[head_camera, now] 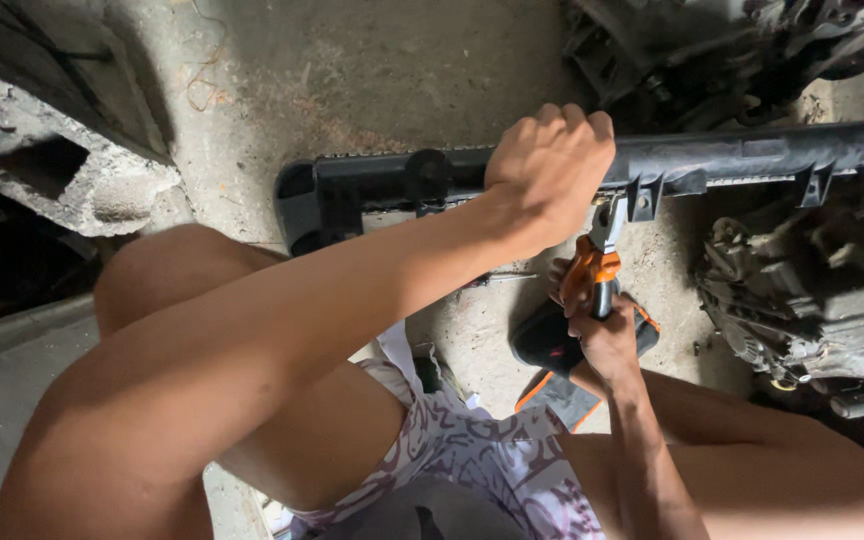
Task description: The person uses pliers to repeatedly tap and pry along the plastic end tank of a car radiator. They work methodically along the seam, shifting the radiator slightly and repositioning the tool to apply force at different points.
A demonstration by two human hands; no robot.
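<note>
Two bare hands are being seen at work in the single head view, which is looking straight down at a person squatting on a concrete floor. A long black plastic radiator tank is being held on edge across the upper half of the picture, its left end lying near the person's raised knee and its right end running out at the right edge. The left hand is being clamped down over the top edge of this tank, fingers curled over its far side, with the forearm stretching in from the lower left corner. Just below that hand, a pair of pliers with orange and black handles is being held upright, its metal nose being pressed against the lower edge of the tank right beside the left hand. The right hand is being closed tightly around the plier handles, directly underneath the left hand and close to it, the two hands not touching. A black and orange shoe is being partly hidden behind the right hand. A grey concrete block is lying at the upper left, and dirty metal engine parts are lying along the right edge, beneath the tank.
</note>
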